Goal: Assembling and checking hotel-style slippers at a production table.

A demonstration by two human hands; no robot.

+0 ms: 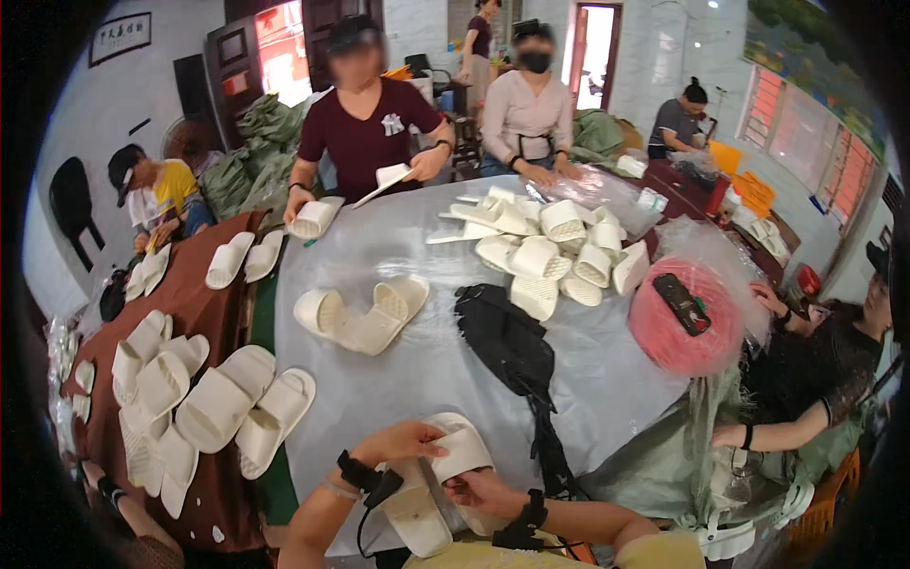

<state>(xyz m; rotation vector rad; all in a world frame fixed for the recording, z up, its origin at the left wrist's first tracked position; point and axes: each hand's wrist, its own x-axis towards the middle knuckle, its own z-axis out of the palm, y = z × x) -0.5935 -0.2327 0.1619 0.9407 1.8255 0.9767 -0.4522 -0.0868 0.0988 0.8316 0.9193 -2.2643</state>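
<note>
Near edge of table: left hand (403,441) grips the strap of a cream slipper (462,453), fingers curled over its top edge. Right hand (483,491) closed on the same slipper from below, thumb side up. A second slipper (417,517) lies sole-down just beneath the hands, touching the held one. Both wrists wear black bands.

Table (427,379) is round, covered in grey plastic sheeting. Mid-table: one pair of slippers (360,318) nested together; a black bag (507,346) with its strap trailing toward the person. Right of it, a pink roll of string (678,332) with a black phone (681,303) on top.

Far side: loose pile of slippers (550,251), unsorted. A person in a dark red shirt (365,128) holds one slipper and a flat insole; another person in a pale top sits beside.

Left: brown side table (204,303) carries many slippers laid out in pairs (204,398).

Judgement: work is partway through. A good number of pairs sit finished at left; the far pile is not yet handled; the pair in hand is mid-handling
</note>
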